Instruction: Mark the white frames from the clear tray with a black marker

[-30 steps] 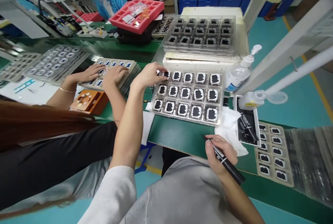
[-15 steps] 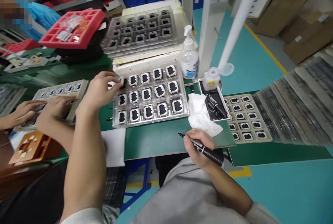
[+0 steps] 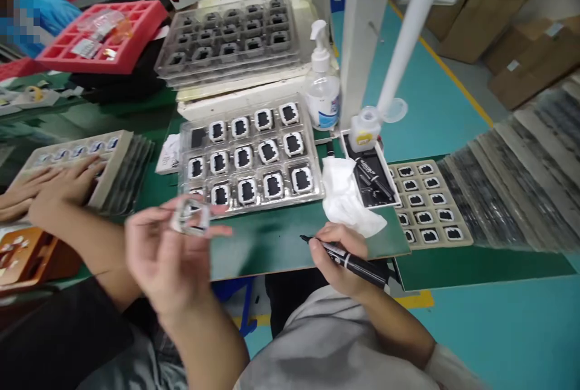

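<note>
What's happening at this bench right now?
The person's left hand holds up a white-framed part in front of a clear tray, where similar parts sit in rows. The right hand grips a black marker, its tip apart from the part. To the left, a co-worker's hands are over a beige tray.

Parts tray (image 3: 287, 198) on table (image 3: 263, 248), cloth (image 3: 342, 188) right of it, pump bottle (image 3: 322, 97) behind cloth, tray stack (image 3: 235, 69) behind
</note>
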A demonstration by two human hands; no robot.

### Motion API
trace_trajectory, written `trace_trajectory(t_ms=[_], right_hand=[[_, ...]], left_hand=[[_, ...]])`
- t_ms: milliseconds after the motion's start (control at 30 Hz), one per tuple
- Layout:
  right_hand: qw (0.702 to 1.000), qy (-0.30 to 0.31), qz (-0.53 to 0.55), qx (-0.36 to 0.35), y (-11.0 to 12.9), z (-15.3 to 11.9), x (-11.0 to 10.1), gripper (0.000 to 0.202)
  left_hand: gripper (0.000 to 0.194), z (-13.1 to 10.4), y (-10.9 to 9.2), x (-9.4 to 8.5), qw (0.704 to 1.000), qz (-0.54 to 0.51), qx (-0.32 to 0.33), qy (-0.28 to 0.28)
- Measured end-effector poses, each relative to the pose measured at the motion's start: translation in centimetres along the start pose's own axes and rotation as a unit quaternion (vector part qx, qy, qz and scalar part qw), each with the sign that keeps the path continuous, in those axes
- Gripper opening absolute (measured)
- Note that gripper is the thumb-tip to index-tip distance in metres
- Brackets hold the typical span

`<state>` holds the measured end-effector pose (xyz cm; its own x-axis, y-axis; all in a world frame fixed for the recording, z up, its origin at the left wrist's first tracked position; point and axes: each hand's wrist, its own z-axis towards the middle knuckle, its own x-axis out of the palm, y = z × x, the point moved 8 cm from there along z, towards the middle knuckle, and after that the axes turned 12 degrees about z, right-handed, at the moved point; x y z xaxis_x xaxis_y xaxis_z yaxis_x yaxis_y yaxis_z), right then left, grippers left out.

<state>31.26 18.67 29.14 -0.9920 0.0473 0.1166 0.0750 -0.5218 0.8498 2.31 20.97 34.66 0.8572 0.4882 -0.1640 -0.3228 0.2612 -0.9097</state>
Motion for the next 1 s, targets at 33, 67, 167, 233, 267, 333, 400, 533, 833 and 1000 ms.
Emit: trace_trajectory(t_ms=[33,67,167,233,267,333,400,533,833,1000], right_hand=[[1.0,0.006,0.003,-0.001,0.1,0.1,-0.1,0.019],[1.0,0.011,0.003,-0.001,0.2,0.1,-0.2,0.017],[1.0,0.019,-0.005,0.003,-0.2,-0.2,-0.8,0.014],[1.0,0.02,0.008,0.004,-0.7,-0.7,-1.2,0.016],[1.0,0.018,0.013,0.003,-1.0,-0.9,-1.5,0.018],[1.0,0.004,0.01,0.0,-1.5,-1.4,-2.0,0.02],[1.0,-0.01,0.003,0.001,-1.7,-1.6,-2.3,0.021],[1.0,-0.02,0.002,0.001,-1.7,-1.7,-2.4,0.021],[1.0,-0.016,-0.013,0.007,-1.8,-1.6,-2.5,0.017],[1.0,-0.008,-0.009,0.0,-1.4,-1.5,-2.3,0.017]], left_hand=[[0.034,-1.9,1.3,0.8,0.998,-0.032,-0.056,0.022],[0.038,-3.6,2.7,1.7,0.992,-0.06,-0.106,0.04],[0.05,-6.7,5.5,4.1,0.971,-0.142,-0.182,0.066],[0.055,-7.4,6.6,5.2,0.964,-0.166,-0.194,0.072],[0.056,-7.6,6.9,5.6,0.962,-0.167,-0.199,0.079],[0.058,-8.0,7.3,6.6,0.958,-0.158,-0.215,0.102],[0.056,-8.5,7.2,7.4,0.955,-0.133,-0.231,0.129],[0.039,-8.9,5.9,7.9,0.969,-0.04,-0.18,0.164],[0.055,-9.0,4.3,5.2,0.961,0.16,-0.034,0.223],[0.045,-8.9,4.6,3.6,0.964,0.151,-0.05,0.215]])
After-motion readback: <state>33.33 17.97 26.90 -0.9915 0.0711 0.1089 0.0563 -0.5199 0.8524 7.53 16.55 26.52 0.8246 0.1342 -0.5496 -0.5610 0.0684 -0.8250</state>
